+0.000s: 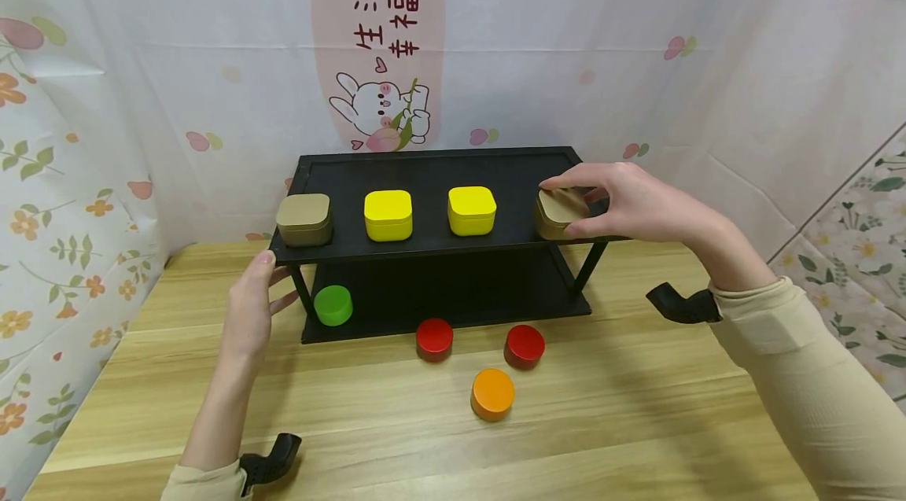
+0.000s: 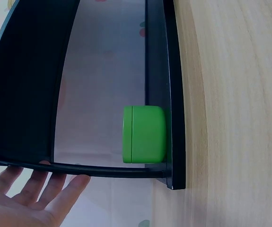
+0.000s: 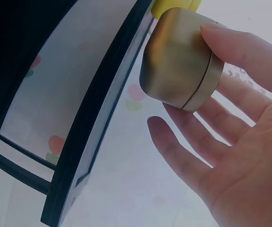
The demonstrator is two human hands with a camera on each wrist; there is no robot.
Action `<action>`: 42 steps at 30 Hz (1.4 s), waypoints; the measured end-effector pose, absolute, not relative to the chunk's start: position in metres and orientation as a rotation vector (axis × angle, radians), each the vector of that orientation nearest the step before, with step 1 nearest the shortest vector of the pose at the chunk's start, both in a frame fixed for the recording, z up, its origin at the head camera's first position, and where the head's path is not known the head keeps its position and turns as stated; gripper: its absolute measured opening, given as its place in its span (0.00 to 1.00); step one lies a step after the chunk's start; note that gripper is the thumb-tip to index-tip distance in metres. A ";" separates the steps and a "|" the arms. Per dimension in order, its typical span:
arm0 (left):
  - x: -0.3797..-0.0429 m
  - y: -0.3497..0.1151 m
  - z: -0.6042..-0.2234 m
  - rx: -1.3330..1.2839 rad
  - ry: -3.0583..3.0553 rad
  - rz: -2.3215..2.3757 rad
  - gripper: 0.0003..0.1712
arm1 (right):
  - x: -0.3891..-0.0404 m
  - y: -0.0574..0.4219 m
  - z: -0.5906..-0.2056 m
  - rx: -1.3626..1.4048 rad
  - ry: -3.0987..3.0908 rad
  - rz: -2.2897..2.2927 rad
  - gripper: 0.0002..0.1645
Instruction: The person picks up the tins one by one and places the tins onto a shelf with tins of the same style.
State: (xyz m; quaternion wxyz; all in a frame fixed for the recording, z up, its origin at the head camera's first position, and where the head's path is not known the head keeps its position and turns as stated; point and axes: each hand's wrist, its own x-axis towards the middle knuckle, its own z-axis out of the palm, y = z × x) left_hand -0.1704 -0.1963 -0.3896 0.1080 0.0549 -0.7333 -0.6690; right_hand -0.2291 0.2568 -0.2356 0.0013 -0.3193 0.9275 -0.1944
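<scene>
My right hand point(image 1: 640, 202) pinches a gold tin with rounded corners point(image 1: 562, 211) between thumb and fingers, over the right end of the black two-tier shelf point(image 1: 439, 249). In the right wrist view a gap shows between this gold tin point(image 3: 176, 61) and the shelf edge point(image 3: 105, 90). The fingertips of my left hand point(image 1: 249, 312) touch the shelf's left front corner; in the left wrist view they lie against its side rail point(image 2: 112, 171). Nearby on the upper tier are a second gold tin point(image 1: 304, 220) and two yellow tins point(image 1: 388, 216) point(image 1: 471, 211).
A green tin point(image 1: 333, 306) stands at the left end of the lower tier. On the wooden table point(image 1: 396, 438) before the shelf are two round red tins point(image 1: 434, 340) point(image 1: 524, 347) and an orange one point(image 1: 492, 394). A printed curtain point(image 1: 233, 100) hangs behind.
</scene>
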 end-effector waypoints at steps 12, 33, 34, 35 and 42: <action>-0.170 -0.196 -0.389 0.187 -2.161 -1.960 0.30 | -0.253 0.251 -0.239 -0.937 2.860 -0.584 0.35; -0.169 -0.194 -0.387 0.200 -2.195 -1.934 0.33 | -0.264 0.250 -0.241 -0.927 2.796 -0.589 0.35; -0.169 -0.194 -0.387 0.197 -2.197 -1.933 0.33 | -0.265 0.250 -0.242 -0.928 2.793 -0.591 0.35; -0.169 -0.194 -0.387 0.198 -2.194 -1.937 0.33 | -0.265 0.250 -0.242 -0.927 2.790 -0.593 0.35; -0.169 -0.194 -0.387 0.203 -2.202 -1.930 0.34 | -0.264 0.250 -0.243 -0.922 2.779 -0.608 0.35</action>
